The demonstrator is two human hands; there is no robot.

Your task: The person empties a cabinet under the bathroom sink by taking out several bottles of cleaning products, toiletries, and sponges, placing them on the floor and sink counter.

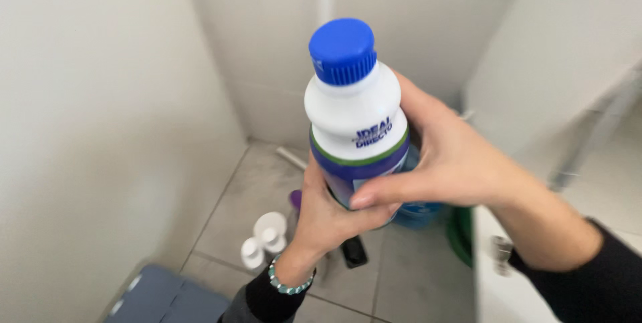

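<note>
Head view: one white plastic bottle with a ribbed blue screw cap (pixel 358 112) fills the centre of the frame, held up close to the camera and roughly upright, its cap toward the top. A purple and green label band wraps its lower body.

Both hands are on it. Left hand (pixel 328 219) comes up from the bottom of the frame, curled shut around the lower part of the bottle from the left, with a beaded bracelet (pixel 289 285) at the wrist. Right hand (pixel 445 156) reaches in from the right, fingers wrapped behind the body and thumb pressed across the front over the label, so it too is closed on the bottle.

Rigid moulded plastic of this kind probably gives a little under a squeeze. The smooth shoulder looks slippery, so the broad labelled body is the safer hold, and the ribbed cap offers grip for twisting. Its weight depends on how full it is, which cannot be told.

Below, on the grey tiled floor (pixel 257 189), stand two small white containers (pixel 264 239) at lower centre-left. One blue vessel (pixel 418 212) and one green rim (pixel 460 235) show behind the hands. One grey-blue box (pixel 167 299) sits at the lower left.
</note>
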